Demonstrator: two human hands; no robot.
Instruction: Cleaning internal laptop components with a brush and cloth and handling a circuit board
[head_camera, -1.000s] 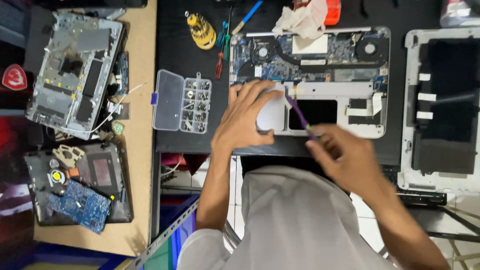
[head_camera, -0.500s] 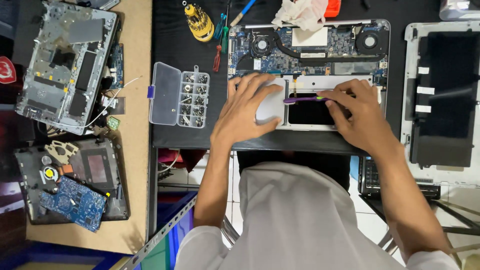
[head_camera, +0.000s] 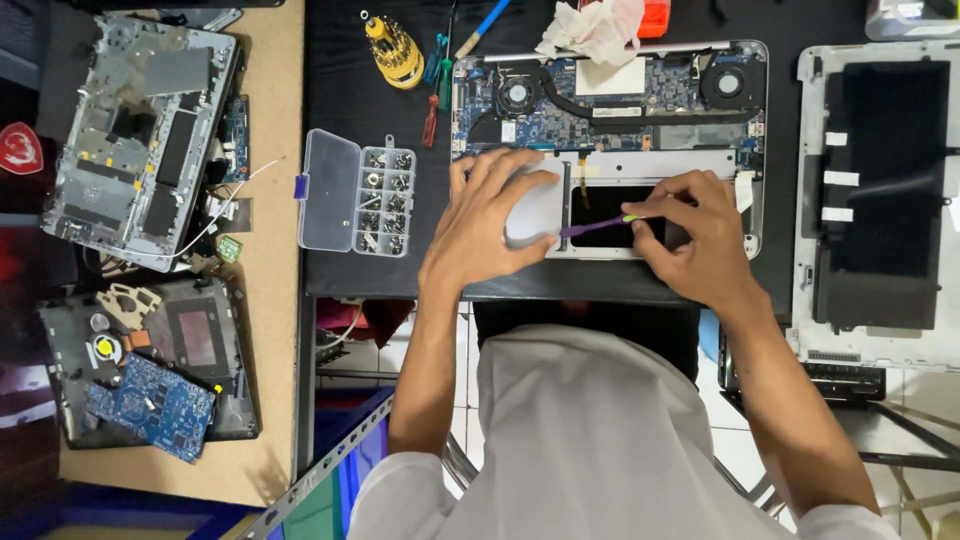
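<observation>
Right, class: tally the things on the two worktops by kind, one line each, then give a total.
Opened laptops and laptop shells: 4 (under the hands, white one, silver, dark)
Screw organiser box: 1
Yellow bit-holder screwdriver: 1
Loose blue circuit board: 1
Purple pry tool: 1
Crumpled cloth: 1
Total: 9

Purple pry tool (head_camera: 592, 228) (lime-green tip), blue circuit board (head_camera: 150, 404), yellow screwdriver (head_camera: 393, 48).

I'm working over a matt black tabletop (head_camera: 380, 270). My purple plastic pry tool (head_camera: 590, 228) is touching the laptop's (head_camera: 610, 150) brushed silvery metal.
</observation>
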